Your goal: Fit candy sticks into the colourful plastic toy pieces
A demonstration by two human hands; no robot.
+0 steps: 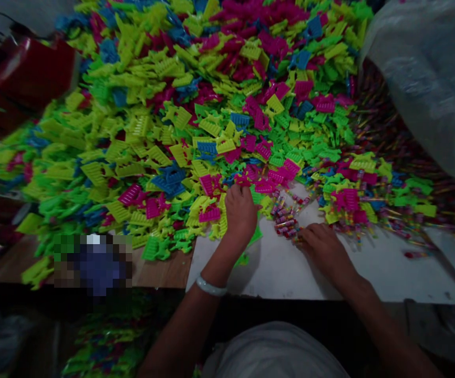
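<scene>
Your left hand [241, 211] and right hand [322, 244] are bare, as are your forearms [188, 328]. A smooth, rounded, pale bluish-white bracelet [210, 287] circles your left wrist. You wear a plain, light grey garment [280, 352], rounded over your body.

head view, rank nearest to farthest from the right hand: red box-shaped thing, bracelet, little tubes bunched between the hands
From the right hand:
1. bunched tubes, just to its left
2. bracelet, farther left
3. red box-shaped thing, far upper left
</scene>
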